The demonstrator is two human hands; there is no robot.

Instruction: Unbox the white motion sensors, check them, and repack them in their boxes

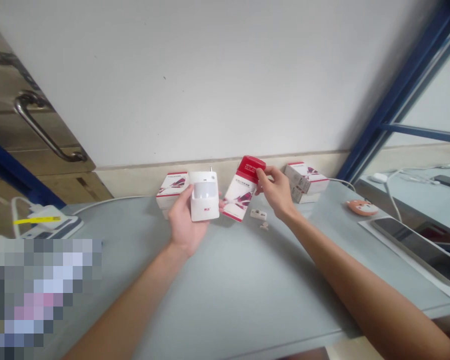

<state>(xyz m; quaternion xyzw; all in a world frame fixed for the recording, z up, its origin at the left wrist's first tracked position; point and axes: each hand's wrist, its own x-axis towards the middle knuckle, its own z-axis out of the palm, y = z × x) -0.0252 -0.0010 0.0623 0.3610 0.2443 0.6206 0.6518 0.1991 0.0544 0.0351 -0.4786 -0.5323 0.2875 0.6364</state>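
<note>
A white motion detector (205,205) with a short antenna is gripped upright in my left hand (187,227), its lens facing me. My right hand (277,190) pinches the upper right side of a red and white detector box (240,195), which tilts to the right. The fingertips of my left hand reach the box's left edge. Below the box, a small white bracket (258,214) and a tiny pale part (264,226) lie on the grey table (217,290).
Similar boxes stand at the back left (169,187) and, stacked, at the back right (306,182). An orange mouse (362,207) and a dark keyboard-like slab (420,245) lie on the right. A power strip (56,227) with cables sits left. A wall (217,85) rises behind the table.
</note>
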